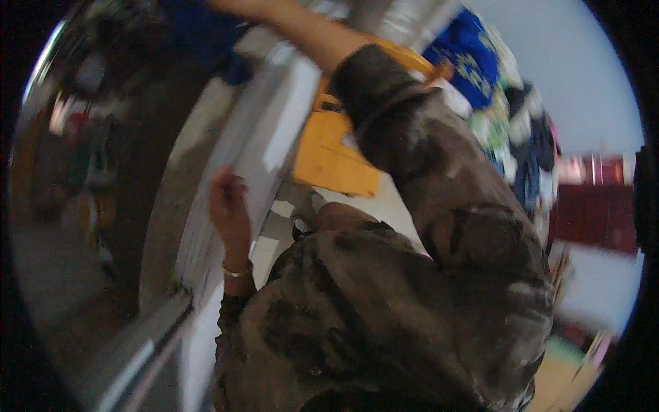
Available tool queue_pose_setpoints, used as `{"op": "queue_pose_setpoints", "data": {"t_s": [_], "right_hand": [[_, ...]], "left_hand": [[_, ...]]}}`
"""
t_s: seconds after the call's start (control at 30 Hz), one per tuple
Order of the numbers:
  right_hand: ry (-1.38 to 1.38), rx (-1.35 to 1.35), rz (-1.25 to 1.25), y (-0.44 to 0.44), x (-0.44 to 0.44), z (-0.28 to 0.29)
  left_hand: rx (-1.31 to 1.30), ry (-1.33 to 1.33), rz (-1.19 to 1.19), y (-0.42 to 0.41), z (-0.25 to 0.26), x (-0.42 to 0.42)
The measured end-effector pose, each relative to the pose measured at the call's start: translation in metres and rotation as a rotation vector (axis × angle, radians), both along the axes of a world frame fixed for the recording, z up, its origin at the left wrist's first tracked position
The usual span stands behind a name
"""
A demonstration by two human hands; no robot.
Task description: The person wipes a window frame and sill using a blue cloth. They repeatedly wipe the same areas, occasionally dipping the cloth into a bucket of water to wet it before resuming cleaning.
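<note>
My left hand (229, 201), with a thin bracelet at the wrist, is over the long pale ledge (257, 134) at left centre. Its fingers look partly curled, but blur hides whether they hold anything. My right arm, in a dark patterned sleeve, reaches across to the top left. Only a blurred part of my right hand (239, 6) shows at the top edge, near dark blue material (206, 31); its fingers are hidden. Below the right forearm is a flat yellow-orange item (334, 159) with a dark slot-like mark, its kind unclear.
A blue item with yellow marks (466, 59) lies at the upper right beside a heap of mixed cloth-like things (525, 134). Farther right is a dark red piece of furniture (592, 216). A metal-like rail (144, 350) runs across the lower left. The left side is dark and blurred.
</note>
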State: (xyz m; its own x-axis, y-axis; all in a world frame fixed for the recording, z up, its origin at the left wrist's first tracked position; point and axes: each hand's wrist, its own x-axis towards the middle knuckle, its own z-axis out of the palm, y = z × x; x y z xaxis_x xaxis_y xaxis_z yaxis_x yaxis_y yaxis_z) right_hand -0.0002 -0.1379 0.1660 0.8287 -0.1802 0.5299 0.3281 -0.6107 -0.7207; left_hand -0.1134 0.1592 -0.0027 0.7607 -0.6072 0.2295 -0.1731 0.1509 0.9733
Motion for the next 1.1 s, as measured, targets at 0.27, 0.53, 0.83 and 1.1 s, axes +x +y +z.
{"op": "queue_pose_setpoints", "data": {"t_s": [0.27, 0.53, 0.83, 1.1], "right_hand": [[-0.281, 1.06, -0.064, 0.063, -0.173, -0.036], [0.017, 0.894, -0.732, -0.025, -0.359, -0.166], [0.131, 1.436, -0.595, 0.032, -0.464, -0.228], [-0.107, 1.375, -1.104, 0.043, -0.538, -0.248]], "left_hand": [[0.231, -0.38, -0.262, -0.114, 0.042, -0.019], [0.385, 0.591, -0.643, -0.216, 0.045, -0.094], [0.613, 0.725, -1.131, -0.269, -0.008, -0.174], [0.733, 0.604, -1.416, -0.31, -0.02, -0.251]]}}
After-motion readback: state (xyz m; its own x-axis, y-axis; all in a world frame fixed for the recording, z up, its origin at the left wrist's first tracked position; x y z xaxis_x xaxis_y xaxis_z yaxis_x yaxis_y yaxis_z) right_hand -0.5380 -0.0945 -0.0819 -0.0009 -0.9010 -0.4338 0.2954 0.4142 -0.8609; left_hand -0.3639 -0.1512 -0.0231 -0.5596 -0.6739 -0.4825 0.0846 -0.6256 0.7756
